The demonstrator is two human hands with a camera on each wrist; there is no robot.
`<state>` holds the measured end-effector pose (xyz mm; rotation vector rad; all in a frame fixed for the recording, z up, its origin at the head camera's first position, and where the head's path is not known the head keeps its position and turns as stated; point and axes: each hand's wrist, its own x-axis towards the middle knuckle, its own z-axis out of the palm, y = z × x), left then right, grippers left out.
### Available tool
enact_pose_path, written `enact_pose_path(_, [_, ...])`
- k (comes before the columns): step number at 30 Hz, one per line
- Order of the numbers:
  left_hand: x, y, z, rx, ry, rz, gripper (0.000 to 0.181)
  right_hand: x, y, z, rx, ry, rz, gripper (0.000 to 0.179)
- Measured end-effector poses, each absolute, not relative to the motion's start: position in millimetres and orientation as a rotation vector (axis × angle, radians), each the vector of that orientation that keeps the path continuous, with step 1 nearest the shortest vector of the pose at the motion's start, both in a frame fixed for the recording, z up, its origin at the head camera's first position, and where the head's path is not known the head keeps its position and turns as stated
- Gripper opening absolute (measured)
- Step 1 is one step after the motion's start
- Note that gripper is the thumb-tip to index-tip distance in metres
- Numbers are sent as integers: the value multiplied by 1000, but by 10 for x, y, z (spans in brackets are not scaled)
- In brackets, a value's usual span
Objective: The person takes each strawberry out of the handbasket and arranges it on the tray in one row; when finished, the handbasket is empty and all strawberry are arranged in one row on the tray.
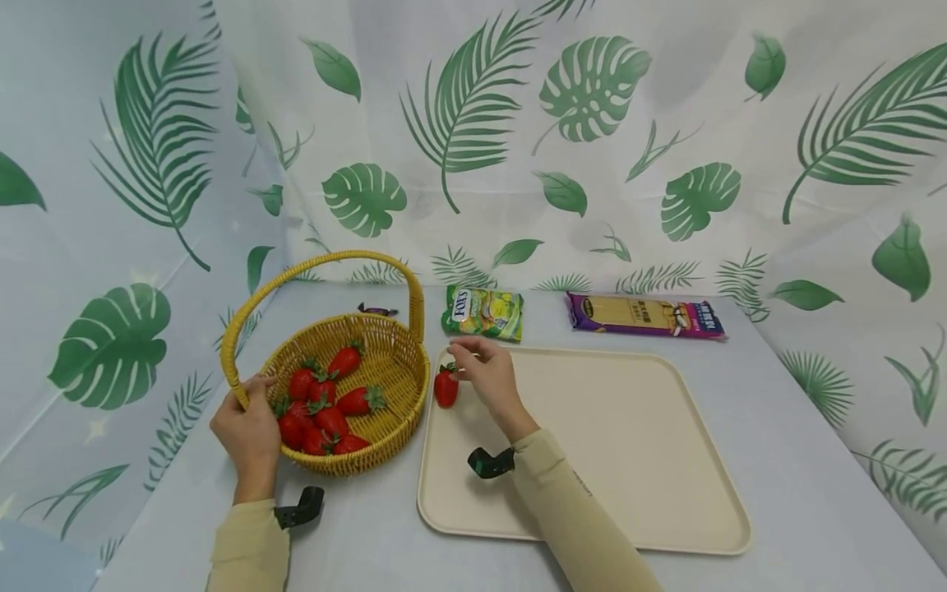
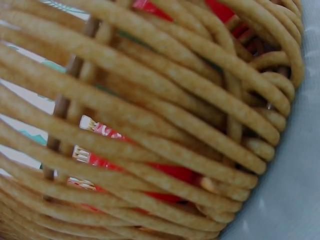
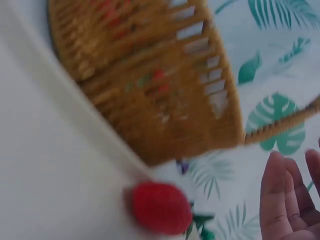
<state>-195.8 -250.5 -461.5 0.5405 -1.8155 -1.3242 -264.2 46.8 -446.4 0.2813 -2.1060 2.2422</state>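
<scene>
A yellow woven basket point(image 1: 403, 386) stands on the left, with several red strawberries point(image 1: 330, 421) piled toward its near left side. My left hand point(image 1: 250, 426) grips the basket at its left rim, by the foot of the arched handle. Only the basket's weave point(image 2: 150, 115) fills the left wrist view, with red showing through the gaps. One strawberry point(image 1: 445, 388) lies at the left edge of the beige tray point(image 1: 592, 460). Just above and right of it, my right hand point(image 1: 491, 382) hovers with loosely bent fingers point(image 3: 273, 195), apart from the strawberry point(image 3: 161, 207) and holding nothing.
Behind the tray lie a green candy bag point(image 1: 484, 314) and a purple-and-gold packet point(image 1: 647, 316). A small dark wrapped piece point(image 1: 377, 310) sits behind the basket. Leaf-printed cloth point(image 1: 473, 123) hangs around the back and sides.
</scene>
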Motion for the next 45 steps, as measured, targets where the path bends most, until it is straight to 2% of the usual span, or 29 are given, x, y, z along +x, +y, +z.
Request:
enact_pose_path(7, [-1955, -2495, -4587, 520, -1838, -1323, 45, -2487, 163, -4293, 657, -2224, 2188, 25])
enact_pose_path(13, [-1933, -2486, -4593, 552, -1853, -1327, 44, -2532, -112, -4286, 879, -2454, 2087, 25])
enact_pose_path(21, [-1978, -2518, -4587, 559, -1881, -1265, 36, -2701, -363, -4250, 972, -2741, 1748, 29])
enact_pose_path(28, [-1974, -2543, -4594, 581, -1903, -1125, 34, -2791, -490, -4268, 1020, -2872, 1859, 31])
enact_pose_path(32, [-1962, -2545, -4596, 557, -1884, -1154, 33, -2795, -559, -4290, 1261, -2921, 1889, 31])
enact_pose_path(37, [-1955, -2542, -4600, 541, -1861, -1217, 30, -2794, -617, -4337, 1621, -3031, 1646, 31])
enact_pose_path(45, [-1967, -2525, -4616, 534, -1842, -1238, 30, -2801, -625, -4357, 1820, -3170, 1396, 27])
